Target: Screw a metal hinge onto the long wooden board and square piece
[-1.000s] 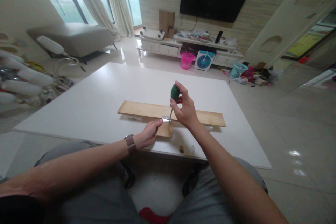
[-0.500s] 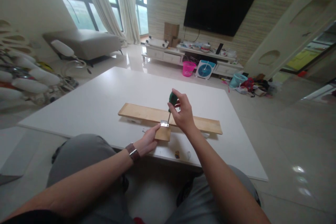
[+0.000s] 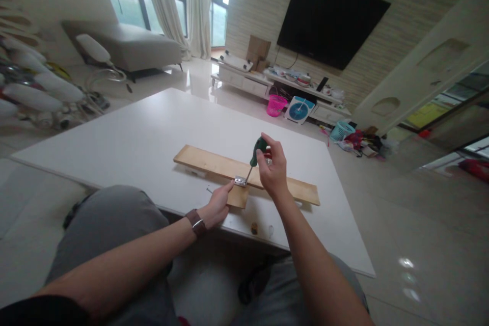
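My right hand (image 3: 274, 168) is closed around a green-handled screwdriver (image 3: 259, 152), which leans with its tip down at the right edge of a metal hinge (image 3: 240, 181). That hinge lies where a small wooden board (image 3: 237, 197) meets a long wooden plank (image 3: 214, 161). My left hand (image 3: 216, 207) grips the small board by its left side, thumb close to the hinge. The long plank sits slightly raised on white pieces above the table. Whether the screwdriver's tip sits in a screw is too small to tell.
The white table (image 3: 145, 132) carries a loose screw (image 3: 209, 191) left of my hand and a small brown-yellow object (image 3: 254, 228) near its front edge. Beyond stand a pink basket (image 3: 275, 106), a blue-white fan (image 3: 299, 110) and a low cabinet (image 3: 244, 84).
The screwdriver has tilted, its handle now leaning farther right with my right hand. My left hand keeps its hold on the small board. The camera view has shifted and turned slightly.
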The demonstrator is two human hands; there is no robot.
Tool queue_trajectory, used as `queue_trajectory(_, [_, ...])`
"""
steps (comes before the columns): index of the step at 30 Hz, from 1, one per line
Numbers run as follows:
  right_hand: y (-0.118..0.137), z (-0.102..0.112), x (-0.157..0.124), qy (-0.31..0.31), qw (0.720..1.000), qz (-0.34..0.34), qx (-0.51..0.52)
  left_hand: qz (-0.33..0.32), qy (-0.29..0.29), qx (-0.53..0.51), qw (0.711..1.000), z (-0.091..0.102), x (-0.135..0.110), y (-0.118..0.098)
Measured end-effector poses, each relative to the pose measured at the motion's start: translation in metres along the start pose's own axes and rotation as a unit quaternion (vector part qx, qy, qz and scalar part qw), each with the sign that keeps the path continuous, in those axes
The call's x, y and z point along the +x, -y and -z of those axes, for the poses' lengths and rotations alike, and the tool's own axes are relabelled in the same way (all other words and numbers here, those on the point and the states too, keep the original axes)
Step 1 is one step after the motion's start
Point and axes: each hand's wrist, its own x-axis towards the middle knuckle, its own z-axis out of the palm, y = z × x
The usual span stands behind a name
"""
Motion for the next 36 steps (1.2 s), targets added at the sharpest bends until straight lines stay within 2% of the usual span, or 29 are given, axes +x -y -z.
queue_trajectory(4, [-0.001,0.002,-0.003,-0.007,0.999,-0.033,0.001,-0.01,-0.005,0.006,1.0,0.003,0.0,0.002])
queue_trajectory(7, [-0.006,0.003,-0.005,-0.011,0.999,-0.048,0.006,-0.035,0.021,0.001,0.999,0.007,0.003,0.005])
queue_trajectory(11, [-0.008,0.003,-0.003,0.006,0.998,-0.05,0.03,-0.058,0.061,0.002,0.996,0.011,0.008,0.009])
queue_trajectory(14, [-0.003,0.003,-0.003,0.02,0.998,-0.047,0.034,-0.06,0.067,0.015,0.996,0.011,0.01,0.011])
queue_trajectory(17, [0.001,0.003,-0.004,0.002,0.999,-0.035,0.025,-0.064,0.065,0.018,0.996,0.01,0.01,0.009])
queue_trajectory(22, [-0.005,0.005,-0.009,-0.016,1.0,-0.019,0.008,-0.041,0.052,0.031,0.997,0.008,0.011,0.006])
queue_trajectory(28, [-0.011,0.005,-0.01,0.006,0.996,-0.052,0.075,-0.014,0.022,0.028,0.999,0.007,0.012,0.004])
queue_trajectory(36, [-0.004,0.008,-0.008,-0.02,0.999,-0.031,0.035,0.022,0.082,0.017,0.996,0.003,0.005,-0.005])
